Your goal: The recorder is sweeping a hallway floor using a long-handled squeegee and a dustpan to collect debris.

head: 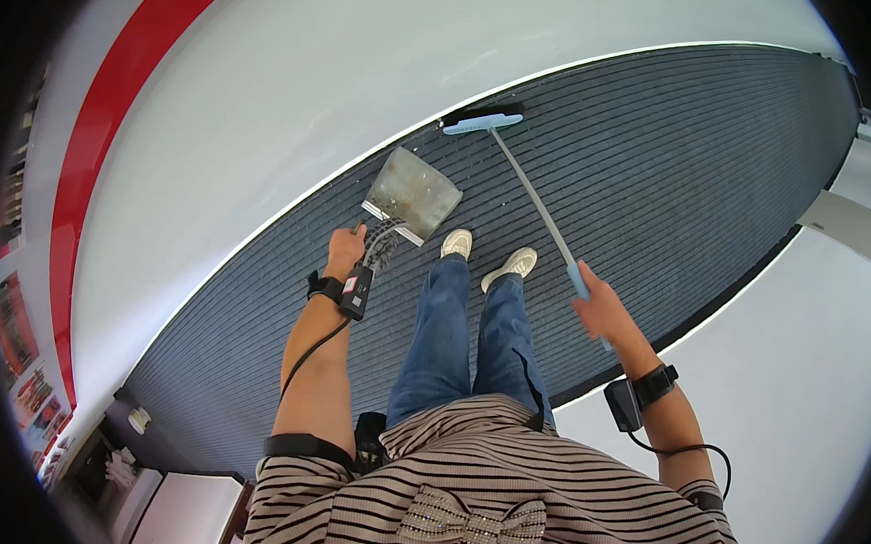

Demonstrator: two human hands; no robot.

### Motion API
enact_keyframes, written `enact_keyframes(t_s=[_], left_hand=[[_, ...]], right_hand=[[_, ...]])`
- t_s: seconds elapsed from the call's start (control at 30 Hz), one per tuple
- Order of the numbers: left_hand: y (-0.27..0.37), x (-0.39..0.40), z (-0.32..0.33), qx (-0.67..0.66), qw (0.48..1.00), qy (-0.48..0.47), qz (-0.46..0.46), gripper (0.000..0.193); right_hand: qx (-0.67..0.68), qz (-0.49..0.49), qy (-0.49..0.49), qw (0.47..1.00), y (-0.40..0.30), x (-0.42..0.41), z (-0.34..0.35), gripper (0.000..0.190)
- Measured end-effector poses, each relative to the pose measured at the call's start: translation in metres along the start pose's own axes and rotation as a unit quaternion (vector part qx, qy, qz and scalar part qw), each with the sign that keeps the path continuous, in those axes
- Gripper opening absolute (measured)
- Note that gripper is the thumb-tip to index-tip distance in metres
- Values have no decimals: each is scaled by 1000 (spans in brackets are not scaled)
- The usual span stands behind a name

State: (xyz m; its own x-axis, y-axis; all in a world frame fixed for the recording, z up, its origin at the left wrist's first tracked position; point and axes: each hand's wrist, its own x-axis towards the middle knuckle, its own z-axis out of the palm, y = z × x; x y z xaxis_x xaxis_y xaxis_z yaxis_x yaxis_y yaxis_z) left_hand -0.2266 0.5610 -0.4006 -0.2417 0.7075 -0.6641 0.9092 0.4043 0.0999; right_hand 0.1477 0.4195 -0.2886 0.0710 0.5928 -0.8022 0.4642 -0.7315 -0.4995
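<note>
My right hand [603,308] is wrapped around the light-blue grip of a long-handled broom [534,195]. The broom's blue head and black bristles rest on the floor by the foot of the white wall. On my other side, a worn, translucent-looking dustpan [416,192] lies tilted ahead of my shoes, with dirt and bits of debris on it. My left hand [347,248] is closed on a thin handle at the dustpan's near edge. Curved grey, ribbed and fuzzy material [385,239] beside that hand partly covers this edge; I cannot tell what it is.
Dark ribbed matting [656,160] covers the floor, with small pale specks near the broom. A glossy white wall [310,80] with a red stripe [88,156] curves along the far side. A white surface [761,374] borders the right, and a white cabinet [180,520] stands lower left.
</note>
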Motion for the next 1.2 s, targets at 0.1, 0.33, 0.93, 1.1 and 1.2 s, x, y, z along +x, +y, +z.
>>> enact_keyframes(t_s=[0.1, 0.33, 0.93, 1.1, 1.2], left_hand=[[-1, 1, 0, 1, 1000, 3, 2, 39], [-1, 0, -2, -40, 999, -16, -18, 40], [1, -3, -9, -36, 998, -33, -38, 38], [-3, -1, -5, -30, 997, -30, -63, 37], [-7, 0, -2, -18, 998, -27, -58, 38]], right_hand=[[18, 37, -30, 999, -12, 0, -11, 58], [85, 115, -57, 988, -28, -32, -53, 58], [28, 63, -76, 995, -51, -6, -30, 60], [-6, 56, -103, 993, -60, 0, -34, 59], [15, 94, -126, 988, -58, -13, -53, 59]])
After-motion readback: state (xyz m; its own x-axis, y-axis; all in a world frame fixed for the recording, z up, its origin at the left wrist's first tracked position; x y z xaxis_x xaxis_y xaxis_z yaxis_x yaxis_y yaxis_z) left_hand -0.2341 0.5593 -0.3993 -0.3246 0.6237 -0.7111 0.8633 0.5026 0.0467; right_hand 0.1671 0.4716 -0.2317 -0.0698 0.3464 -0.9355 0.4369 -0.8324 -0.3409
